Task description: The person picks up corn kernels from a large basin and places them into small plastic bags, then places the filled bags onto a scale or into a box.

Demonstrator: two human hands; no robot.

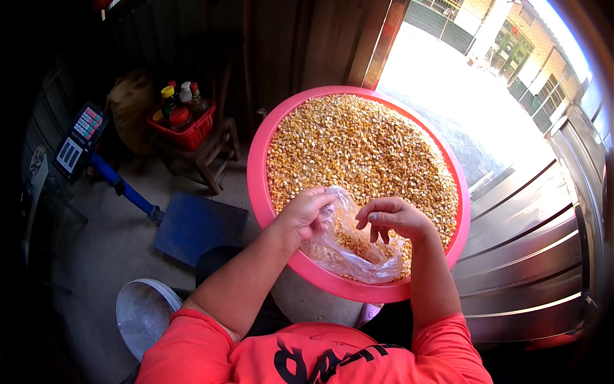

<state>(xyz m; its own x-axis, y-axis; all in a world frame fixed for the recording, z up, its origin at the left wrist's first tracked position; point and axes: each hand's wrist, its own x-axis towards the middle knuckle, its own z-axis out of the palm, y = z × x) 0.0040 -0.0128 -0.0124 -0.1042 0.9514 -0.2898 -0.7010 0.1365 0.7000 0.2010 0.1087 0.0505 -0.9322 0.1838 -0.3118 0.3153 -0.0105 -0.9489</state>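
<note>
the pink basin (257, 160) has a raised rim; inside, corn (364, 147) spreads wide, leaving most room beyond the bag (329, 249), which lies on it by the near edge. the left hand (306, 216) pinches the bag's side; the right hand (395, 217) hangs above its mouth, fingers loosely bent and parted.

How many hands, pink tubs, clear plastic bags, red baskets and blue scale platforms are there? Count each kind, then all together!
Hands: 2, the left hand and right hand
Pink tub: 1
Clear plastic bag: 1
Red basket: 1
Blue scale platform: 1
Total: 6
</note>
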